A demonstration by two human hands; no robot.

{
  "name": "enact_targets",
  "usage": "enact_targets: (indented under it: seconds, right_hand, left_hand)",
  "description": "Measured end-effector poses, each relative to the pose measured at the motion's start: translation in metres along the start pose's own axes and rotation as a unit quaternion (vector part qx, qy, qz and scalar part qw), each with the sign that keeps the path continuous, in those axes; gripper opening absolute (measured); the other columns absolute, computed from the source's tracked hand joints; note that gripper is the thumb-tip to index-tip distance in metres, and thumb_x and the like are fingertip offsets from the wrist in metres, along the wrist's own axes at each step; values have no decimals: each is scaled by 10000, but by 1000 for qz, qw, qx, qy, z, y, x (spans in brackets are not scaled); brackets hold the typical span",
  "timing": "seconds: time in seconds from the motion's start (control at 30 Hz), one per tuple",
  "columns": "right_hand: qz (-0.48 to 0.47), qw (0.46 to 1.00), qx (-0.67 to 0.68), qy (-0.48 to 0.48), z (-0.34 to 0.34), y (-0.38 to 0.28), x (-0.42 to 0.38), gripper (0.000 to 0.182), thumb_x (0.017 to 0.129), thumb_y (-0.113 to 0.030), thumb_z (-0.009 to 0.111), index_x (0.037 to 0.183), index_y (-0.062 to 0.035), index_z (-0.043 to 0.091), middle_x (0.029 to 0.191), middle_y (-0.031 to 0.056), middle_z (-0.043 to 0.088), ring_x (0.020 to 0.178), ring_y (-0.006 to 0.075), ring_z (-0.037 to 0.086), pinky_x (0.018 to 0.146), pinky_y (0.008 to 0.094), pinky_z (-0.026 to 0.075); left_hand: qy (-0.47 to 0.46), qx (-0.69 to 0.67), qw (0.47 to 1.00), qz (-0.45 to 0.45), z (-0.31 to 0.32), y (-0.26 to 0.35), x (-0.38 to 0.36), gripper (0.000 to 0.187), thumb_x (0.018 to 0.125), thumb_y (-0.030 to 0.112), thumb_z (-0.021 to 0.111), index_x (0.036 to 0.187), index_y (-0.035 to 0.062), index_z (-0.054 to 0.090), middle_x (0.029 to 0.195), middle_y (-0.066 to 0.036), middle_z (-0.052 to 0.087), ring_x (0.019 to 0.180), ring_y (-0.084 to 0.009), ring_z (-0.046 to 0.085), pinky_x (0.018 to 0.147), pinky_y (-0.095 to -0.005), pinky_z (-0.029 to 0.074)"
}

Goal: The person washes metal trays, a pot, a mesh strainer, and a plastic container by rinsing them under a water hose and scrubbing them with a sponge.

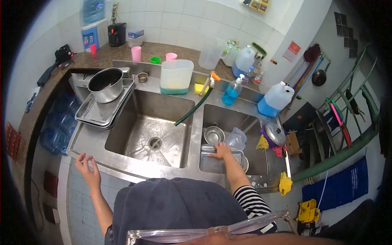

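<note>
My left hand (88, 169) hangs in the air in front of the steel counter's left end, fingers apart and holding nothing. My right hand (221, 151) reaches into the right basin (255, 163) and grips a rectangular metal tray (222, 162) by its far rim. Behind that tray sit a round metal bowl (214, 134) and clear plastic containers (236, 139). Part of a light round dish (245, 164) shows at the tray's right side. In the left basin (139, 122) I see bare metal and a drain (155, 142), with a green hose (194, 107) hanging above it.
A metal pot (105, 87) stands on stacked trays (102, 111) at the left. Along the back are a plastic container with greenish liquid (176, 77), a yellow sponge (200, 89), a blue soap bottle (233, 90) and a blue jug (275, 99). A pot lid (275, 134) and cloths lie right.
</note>
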State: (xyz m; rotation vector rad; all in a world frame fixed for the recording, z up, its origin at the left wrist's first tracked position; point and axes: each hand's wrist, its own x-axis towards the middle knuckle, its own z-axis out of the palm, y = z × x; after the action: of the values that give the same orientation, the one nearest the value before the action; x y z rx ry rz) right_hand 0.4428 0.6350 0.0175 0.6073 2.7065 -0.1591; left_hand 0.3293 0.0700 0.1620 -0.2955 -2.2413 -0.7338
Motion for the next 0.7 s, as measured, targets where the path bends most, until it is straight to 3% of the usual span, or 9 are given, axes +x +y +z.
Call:
enact_targets:
  seconds: [0.13, 0.2, 0.23, 0.27, 0.33, 0.37, 0.47, 0.67, 0.7]
  right_hand:
    - [32, 997, 41, 59, 13, 5, 6, 661, 683, -602, 537, 1092, -83, 517, 1175, 134, 406, 1138, 302, 352, 921, 535, 287]
    - [130, 972, 90, 174, 24, 23, 7, 526, 738, -441, 560, 1066, -32, 510, 1181, 143, 402, 1118, 304, 382, 888, 509, 330]
    - [195, 937, 91, 276, 29, 34, -2, 428, 747, -365, 576, 1023, -42, 522, 1093, 143, 450, 1046, 293, 434, 851, 471, 356]
    - [207, 934, 92, 276, 32, 44, -10, 428, 747, -365, 576, 1023, -42, 522, 1093, 143, 450, 1046, 293, 434, 851, 471, 356]
    - [406, 831, 141, 354, 46, 65, -19, 452, 753, -373, 563, 1029, -21, 498, 1060, 180, 456, 1035, 296, 442, 847, 465, 361]
    - [458, 810, 200, 306, 41, 71, -26, 546, 723, -412, 592, 1067, -6, 470, 1069, 220, 458, 1049, 328, 436, 860, 448, 364]
    - [435, 775, 304, 343, 81, 106, -8, 650, 679, -475, 619, 1089, 2, 454, 1098, 240, 458, 1057, 359, 435, 870, 427, 368]
    - [422, 788, 319, 315, 44, 96, -40, 675, 655, -539, 616, 1058, -12, 493, 1089, 223, 497, 1039, 355, 465, 886, 417, 361]
    - [425, 787, 349, 279, 37, 95, -42, 628, 689, -525, 594, 1118, -80, 482, 1159, 170, 467, 1118, 361, 390, 883, 542, 314]
  left_hand:
    - [-4, 5, 1000, 15, 3, 9, 9, 97, 755, 34, 546, 850, 50, 543, 1076, -122, 457, 998, -283, 403, 828, -364, 332]
    - [-7, -7, 999, 34, 6, 8, 15, 99, 754, 33, 546, 851, 48, 542, 1082, -122, 456, 1009, -283, 401, 835, -367, 332]
    - [-7, -7, 999, 34, 7, 3, 16, 95, 759, 35, 544, 854, 45, 542, 1087, -124, 453, 1022, -282, 399, 847, -369, 330]
    - [-6, -5, 999, 31, 8, -1, 16, 93, 764, 37, 542, 857, 41, 541, 1091, -125, 451, 1034, -281, 396, 859, -372, 328]
    - [-14, -6, 999, 34, 7, -3, 17, 87, 770, 39, 539, 857, 38, 540, 1095, -128, 449, 1042, -280, 396, 867, -371, 326]
    - [-16, 4, 999, 31, 7, -5, 17, 81, 777, 40, 535, 858, 35, 540, 1099, -130, 446, 1049, -279, 395, 875, -370, 324]
    - [-27, 14, 998, 45, 16, -22, 21, 74, 788, 44, 527, 861, 33, 537, 1109, -132, 438, 1054, -277, 394, 878, -373, 322]
    - [-44, 4, 996, 76, 33, -7, 50, 75, 787, 39, 525, 861, 36, 538, 1103, -129, 438, 1043, -275, 399, 864, -370, 330]
    - [-38, 7, 996, 86, 36, -5, 54, 74, 786, 37, 526, 858, 37, 539, 1100, -127, 440, 1040, -275, 401, 856, -367, 334]
